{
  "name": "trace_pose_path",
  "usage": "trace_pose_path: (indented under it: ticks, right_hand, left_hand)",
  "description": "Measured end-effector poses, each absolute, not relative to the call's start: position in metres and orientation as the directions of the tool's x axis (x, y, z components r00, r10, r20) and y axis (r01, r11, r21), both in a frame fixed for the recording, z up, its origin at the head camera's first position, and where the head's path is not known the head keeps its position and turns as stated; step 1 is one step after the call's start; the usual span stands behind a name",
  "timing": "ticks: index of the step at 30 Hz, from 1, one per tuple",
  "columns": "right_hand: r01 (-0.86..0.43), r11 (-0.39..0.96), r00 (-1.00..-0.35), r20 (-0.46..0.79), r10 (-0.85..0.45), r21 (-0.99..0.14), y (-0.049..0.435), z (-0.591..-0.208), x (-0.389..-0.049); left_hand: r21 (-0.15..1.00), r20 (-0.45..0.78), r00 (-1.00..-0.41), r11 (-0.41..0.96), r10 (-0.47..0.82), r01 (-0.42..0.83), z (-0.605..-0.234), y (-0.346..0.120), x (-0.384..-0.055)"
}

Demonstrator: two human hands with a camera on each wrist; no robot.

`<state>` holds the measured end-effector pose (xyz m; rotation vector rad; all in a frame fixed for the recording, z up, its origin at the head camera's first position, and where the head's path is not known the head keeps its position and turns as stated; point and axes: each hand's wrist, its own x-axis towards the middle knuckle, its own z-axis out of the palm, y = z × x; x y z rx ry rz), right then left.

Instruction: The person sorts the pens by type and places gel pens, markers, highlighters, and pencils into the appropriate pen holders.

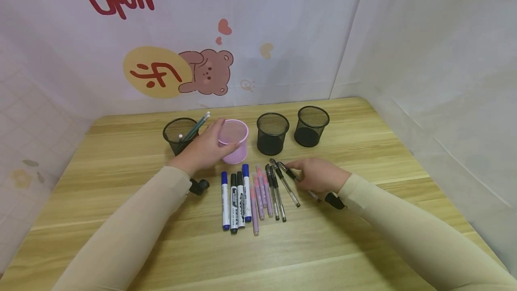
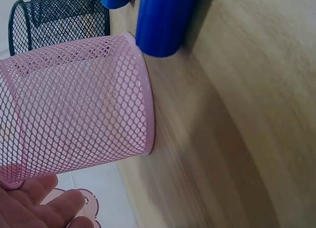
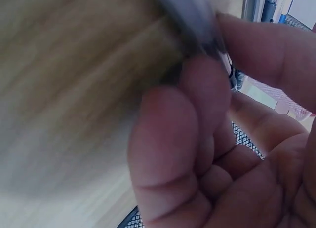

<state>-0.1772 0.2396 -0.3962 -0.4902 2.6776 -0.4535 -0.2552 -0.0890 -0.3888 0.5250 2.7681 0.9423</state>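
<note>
My left hand (image 1: pixel 207 146) holds the pink mesh pen cup (image 1: pixel 237 152) by its rim, the thumb along the near side. In the left wrist view the fingertips show at the rim of the pink cup (image 2: pixel 79 107). My right hand (image 1: pixel 321 175) pinches a clear-barrelled gel pen (image 1: pixel 314 196) low over the table; in the right wrist view the pen (image 3: pixel 190 16) runs blurred between thumb and fingers. Left of that hand lie several black-capped gel pens (image 1: pixel 287 187), slim pink-purple pens (image 1: pixel 261 194) and whiteboard markers (image 1: pixel 225 201) with blue or black caps.
A black mesh cup (image 1: pixel 171 136) on the left holds green pencils (image 1: pixel 198 125) with white ends. Two more black mesh cups, a middle one (image 1: pixel 271 143) and a right one (image 1: pixel 308 134), stand towards the back of the wooden table (image 1: pixel 226 264). A printed cloth (image 1: pixel 291 35) hangs behind.
</note>
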Motion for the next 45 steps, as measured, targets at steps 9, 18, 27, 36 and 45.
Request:
trace_pose_path:
  ticks: [9, 18, 27, 36, 45]
  right_hand:
    - [-0.244, 0.879, -0.868, -0.312, -0.387, -0.409, 0.2415, -0.396, -0.1748]
    - [-0.254, 0.879, -0.87, -0.301, -0.39, -0.403, 0.2415, -0.3948, -0.1733]
    - [-0.239, 0.883, -0.879, -0.297, -0.374, -0.403, 0.2404, -0.395, -0.1729]
    - [-0.189, 0.878, -0.896, -0.289, -0.338, -0.44, 0.2423, -0.3958, -0.1744]
    - [-0.189, 0.828, -0.915, -0.211, -0.343, -0.528, 0.2429, -0.3956, -0.1776]
  left_hand:
    - [0.61, -0.034, -0.918, 0.735, 0.396, 0.295, -0.3895, -0.0886, -0.2538]
    - [0.607, -0.024, -0.915, 0.733, 0.402, 0.306, -0.3902, -0.089, -0.2536]
    - [0.603, -0.034, -0.918, 0.741, 0.395, 0.296, -0.3894, -0.0896, -0.2531]
    - [0.61, -0.036, -0.917, 0.736, 0.397, 0.295, -0.3896, -0.09, -0.2533]
    - [0.619, -0.029, -0.917, 0.727, 0.398, 0.296, -0.3906, -0.0899, -0.2542]
